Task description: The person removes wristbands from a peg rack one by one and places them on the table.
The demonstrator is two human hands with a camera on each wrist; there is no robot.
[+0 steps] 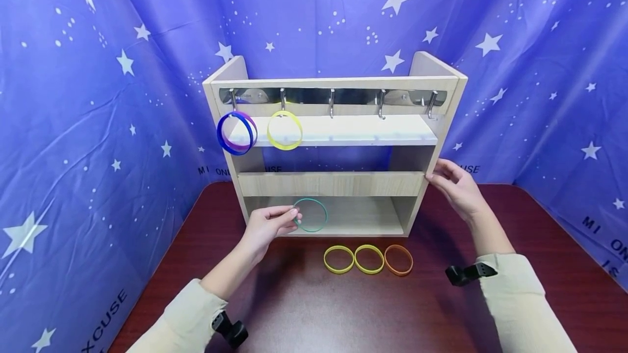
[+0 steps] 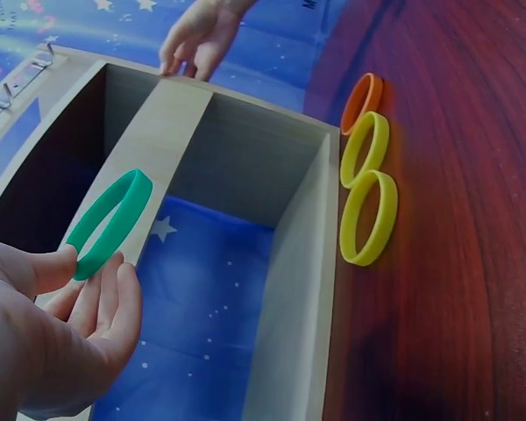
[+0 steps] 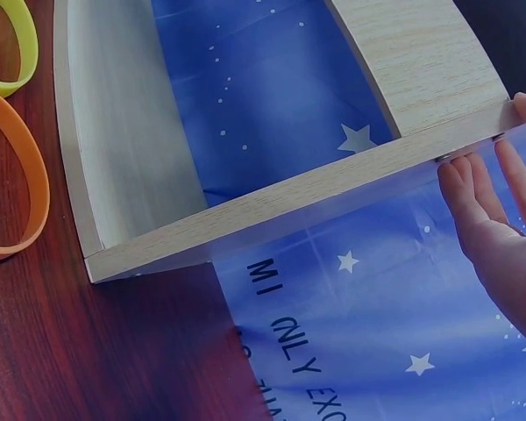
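My left hand pinches a thin green silicone wristband between thumb and fingers, in front of the rack's lower compartment. With thumb at the front edge and fingertips on the outer face, my right hand touches the right side panel of the wooden rack. A blue wristband and a purple one hang together on the leftmost hook. On the second hook hangs a yellow wristband. Two more yellow wristbands and an orange one lie in a row on the table.
The rack's metal hook strip carries several hooks; nothing hangs on the middle hook or the two to its right. A dark red-brown table supports the rack. Blue star-patterned cloth surrounds it at the back and sides.
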